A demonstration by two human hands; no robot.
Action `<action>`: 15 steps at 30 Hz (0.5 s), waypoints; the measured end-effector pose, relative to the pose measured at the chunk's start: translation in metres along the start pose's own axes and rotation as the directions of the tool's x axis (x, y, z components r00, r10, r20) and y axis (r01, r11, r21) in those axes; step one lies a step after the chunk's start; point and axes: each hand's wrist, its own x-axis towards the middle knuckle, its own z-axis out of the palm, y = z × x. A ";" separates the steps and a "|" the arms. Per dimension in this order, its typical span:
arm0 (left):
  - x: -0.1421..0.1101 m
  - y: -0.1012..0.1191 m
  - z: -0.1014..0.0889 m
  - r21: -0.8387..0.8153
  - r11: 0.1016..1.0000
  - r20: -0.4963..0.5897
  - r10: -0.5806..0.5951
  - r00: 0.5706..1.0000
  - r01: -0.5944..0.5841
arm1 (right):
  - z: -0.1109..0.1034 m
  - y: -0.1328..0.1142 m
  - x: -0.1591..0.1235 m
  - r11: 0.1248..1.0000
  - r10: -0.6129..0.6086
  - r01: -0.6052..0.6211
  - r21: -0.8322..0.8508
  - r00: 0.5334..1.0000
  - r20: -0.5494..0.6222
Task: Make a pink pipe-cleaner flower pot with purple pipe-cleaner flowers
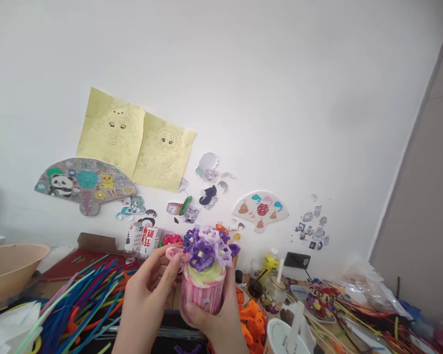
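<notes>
In the head view my right hand is wrapped round a small pink striped flower pot, holding it upright. A posy of purple and lilac pipe-cleaner flowers rises from the pot over a pale green and white fuzzy top. On the left, my left hand pinches a pink fuzzy loop between thumb and finger. The loop's inner end meets the flowers' left side; whether it is attached there I cannot tell.
Loose coloured pipe cleaners lie at left, near a beige bowl. Orange fuzzy pieces, a lidded cup, a glass jar and a yellow bottle stand at right. Drawings and a fan hang on the wall.
</notes>
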 end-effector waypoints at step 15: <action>-0.001 0.003 -0.002 0.034 0.999 0.079 0.033 0.996 -0.035 | -0.012 0.027 0.002 0.993 -0.119 0.113 -0.045 0.979 -0.164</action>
